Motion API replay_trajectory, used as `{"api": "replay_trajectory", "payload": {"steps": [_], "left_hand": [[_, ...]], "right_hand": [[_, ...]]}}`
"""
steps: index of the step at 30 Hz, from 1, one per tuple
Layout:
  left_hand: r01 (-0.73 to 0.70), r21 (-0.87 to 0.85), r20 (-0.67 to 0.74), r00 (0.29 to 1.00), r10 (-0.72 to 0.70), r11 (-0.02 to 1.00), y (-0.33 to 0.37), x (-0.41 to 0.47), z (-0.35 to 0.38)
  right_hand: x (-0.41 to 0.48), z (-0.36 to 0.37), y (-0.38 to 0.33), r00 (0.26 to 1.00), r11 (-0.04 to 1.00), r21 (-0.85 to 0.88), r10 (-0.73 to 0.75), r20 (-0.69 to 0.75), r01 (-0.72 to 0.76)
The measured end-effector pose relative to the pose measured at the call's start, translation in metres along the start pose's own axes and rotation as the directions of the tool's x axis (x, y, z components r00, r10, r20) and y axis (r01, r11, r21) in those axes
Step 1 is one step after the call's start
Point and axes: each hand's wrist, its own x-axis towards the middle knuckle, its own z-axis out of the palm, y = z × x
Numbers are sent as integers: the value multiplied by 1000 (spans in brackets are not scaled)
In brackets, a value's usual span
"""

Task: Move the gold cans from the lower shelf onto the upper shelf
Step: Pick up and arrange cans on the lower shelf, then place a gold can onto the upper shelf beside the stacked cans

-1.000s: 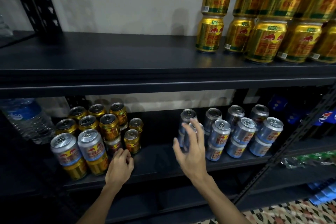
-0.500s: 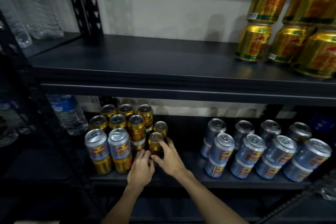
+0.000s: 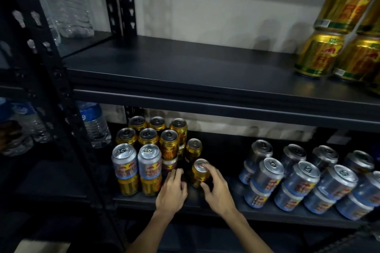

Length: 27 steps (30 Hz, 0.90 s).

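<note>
On the lower shelf [image 3: 218, 206] stands a cluster of gold cans [image 3: 148, 136], some stacked two high. My right hand [image 3: 217, 190] grips one gold can [image 3: 197, 175] at the cluster's front right, thumb on its front and fingers round its right side and top. It stands upright on the shelf. My left hand [image 3: 171, 190] is just left of it, its fingertips touching the low cans of the stack and holding nothing. On the upper shelf [image 3: 185, 68] at the far right stand larger stacked gold cans [image 3: 319, 55].
Two silver cans [image 3: 136, 160] sit on top of gold ones at the cluster's front left. Several silver-blue cans [image 3: 300, 181] fill the lower shelf's right side. Water bottles [image 3: 94, 125] stand left, behind a black upright post [image 3: 61, 92].
My right hand crossed from the silver cans to the gold cluster and closed on the front gold can. My left hand moved slightly forward. The view swung left.
</note>
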Motion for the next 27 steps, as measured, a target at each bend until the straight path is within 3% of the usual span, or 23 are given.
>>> {"api": "replay_trajectory", "payload": {"steps": [3, 8, 21, 25, 27], "left_hand": [[-7, 5, 24, 1000, 7, 1000, -1, 1, 1], [-41, 14, 42, 998, 40, 999, -3, 1, 0], [-94, -38, 24, 995, 95, 995, 3, 2, -10], [-239, -128, -145, 965, 220, 963, 30, -1, -31], [-379, -164, -322, 893, 314, 911, 58, -5, -59]], "right_hand": [[1, 8, -8, 995, 996, -4, 88, 38, -88], [9, 23, -20, 984, 985, -1, 170, -56, -171], [-26, -23, -34, 985, 987, -77, 130, -113, -139], [-34, -55, -61, 993, 997, -56, 49, -107, -55], [-40, -80, -85, 996, 1000, -22, -17, -88, 15]]}}
